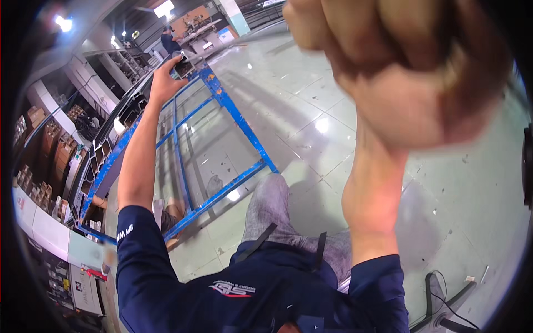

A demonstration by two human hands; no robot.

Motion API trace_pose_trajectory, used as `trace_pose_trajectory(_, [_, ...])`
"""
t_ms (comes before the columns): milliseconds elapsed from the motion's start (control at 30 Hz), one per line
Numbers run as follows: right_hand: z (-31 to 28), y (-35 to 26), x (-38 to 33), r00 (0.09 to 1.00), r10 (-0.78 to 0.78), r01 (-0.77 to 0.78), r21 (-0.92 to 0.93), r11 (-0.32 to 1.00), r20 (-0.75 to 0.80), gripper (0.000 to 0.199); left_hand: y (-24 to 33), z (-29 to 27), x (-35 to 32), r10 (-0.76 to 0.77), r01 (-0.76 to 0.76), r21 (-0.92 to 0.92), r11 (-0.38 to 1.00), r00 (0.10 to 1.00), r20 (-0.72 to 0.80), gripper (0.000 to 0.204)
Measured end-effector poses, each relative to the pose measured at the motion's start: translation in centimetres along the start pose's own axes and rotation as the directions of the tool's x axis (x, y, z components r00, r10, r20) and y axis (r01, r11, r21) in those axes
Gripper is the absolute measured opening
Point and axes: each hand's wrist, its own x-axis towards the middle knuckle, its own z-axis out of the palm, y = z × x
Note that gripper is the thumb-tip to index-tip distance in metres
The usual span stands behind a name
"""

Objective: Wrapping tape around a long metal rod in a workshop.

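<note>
My left hand (165, 83) reaches forward to the far corner of a blue metal frame (239, 121). Its thumb and fingers are closed around the end of a hollow metal profile (184, 66) lying along the frame's top. Chipped paint marks the blue frame, which has several crossbars. Raised close to the camera at the upper right, my right hand (411, 77) is large and blurred. Its fingers are curled into a fist, and whatever they may hold is hidden.
Long metal profiles (100, 155) run along the frame's left side. Shelves with boxes (61, 150) line the left. Far back, another person (169, 40) stands by a workbench (202, 39). A dark stand base (444, 311) with a cable sits on the tiled floor (311, 130) at the lower right.
</note>
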Motion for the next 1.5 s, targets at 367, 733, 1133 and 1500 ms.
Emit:
trace_pose_trajectory(367, [-11.0,3.4,4.2,0.992,-0.087,0.082,0.054,0.995,0.088,0.041,-0.1,-1.3,-1.4,-0.052,0.052,-0.029,0.998,0.999,0.012,0.077])
trace_pose_trajectory(733, [-3.8,2.4,0.8,0.978,-0.148,0.127,0.143,0.981,0.146,0.037,-0.2,-0.7,-1.9,-0.062,0.061,-0.033,0.998,0.997,-0.036,0.073])
trace_pose_trajectory(1133, [9.1,-2.6,-3.6,0.992,-0.111,0.114,0.038,0.993,-0.058,0.041,-0.2,0.1,-1.0,-0.043,0.035,-0.214,0.976,0.998,-0.034,0.072])
trace_pose_trajectory(1500, [10.2,0.0,-4.5,0.980,-0.040,0.018,-0.111,0.994,-0.193,0.058,-0.2,0.3,-1.0,-0.056,0.054,-0.046,0.997,0.998,-0.033,0.072])
